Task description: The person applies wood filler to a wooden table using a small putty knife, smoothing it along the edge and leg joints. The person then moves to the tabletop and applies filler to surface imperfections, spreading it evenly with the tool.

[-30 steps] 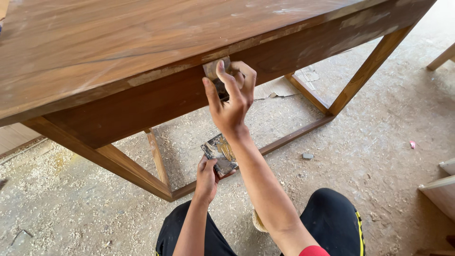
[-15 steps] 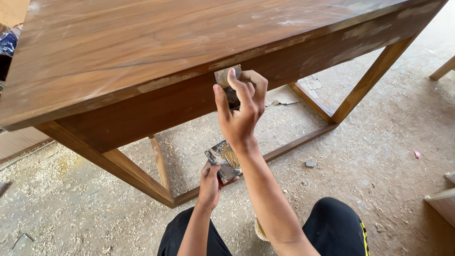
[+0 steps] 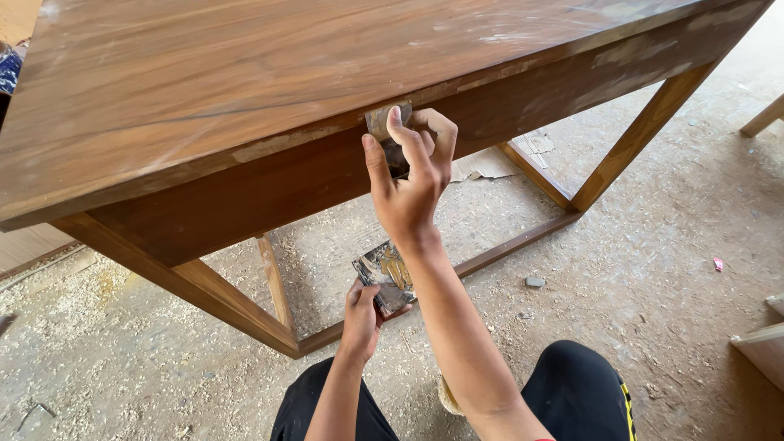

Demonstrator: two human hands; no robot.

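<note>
Right hand (image 3: pixel 412 184), fingers closed on a small scraper blade (image 3: pixel 384 122) at the counter's (image 3: pixel 245 82) front edge; left hand (image 3: pixel 362 314) grips a stained pad (image 3: pixel 384 273) below; blade likely thin, stiff, light, best pinched by flat sides.

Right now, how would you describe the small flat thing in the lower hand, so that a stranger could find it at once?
Start at the big brown wooden table, then follow its front edge down below the right hand. There the left hand holds up a small flat square palette by its lower corner. Unlike the plain scraper pressed against the edge above, its face is smeared with brown and yellow filler.
</note>
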